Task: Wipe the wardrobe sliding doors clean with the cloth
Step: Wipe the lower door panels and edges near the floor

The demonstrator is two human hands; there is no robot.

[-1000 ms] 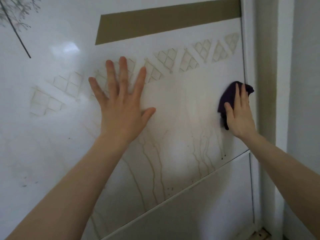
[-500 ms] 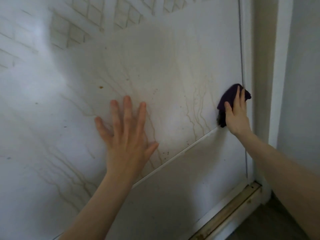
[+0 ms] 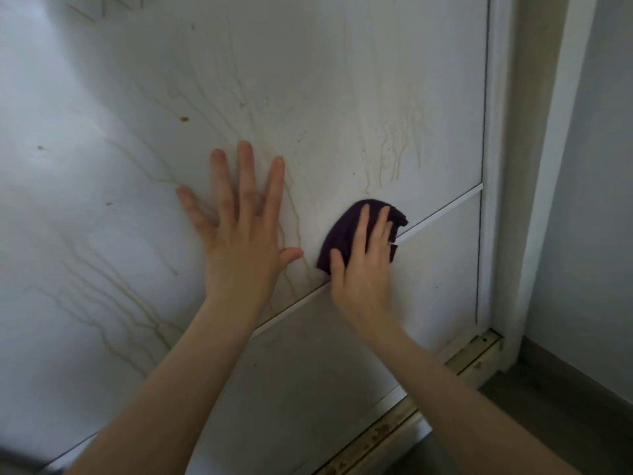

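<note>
The white wardrobe sliding door (image 3: 342, 97) fills the view, streaked with brownish drip marks and small spots. My left hand (image 3: 239, 231) lies flat on it with fingers spread. Just to its right, my right hand (image 3: 363, 265) presses a dark purple cloth (image 3: 346, 231) against the door with straight fingers. The cloth sits on the slanted white strip (image 3: 442, 210) that divides the upper panel from the lower one. Part of the cloth is hidden under my fingers.
The door's white frame edge (image 3: 486, 166) runs down the right side. Beyond it stand a beige jamb (image 3: 527, 132) and a grey wall (image 3: 599, 200). A dirty floor track (image 3: 472, 358) runs along the bottom, with dark flooring (image 3: 548, 406) beside it.
The view has dropped lower on the door. My right hand has slid the cloth left, away from the frame edge, toward my left hand. My left hand stays flat on the panel.
</note>
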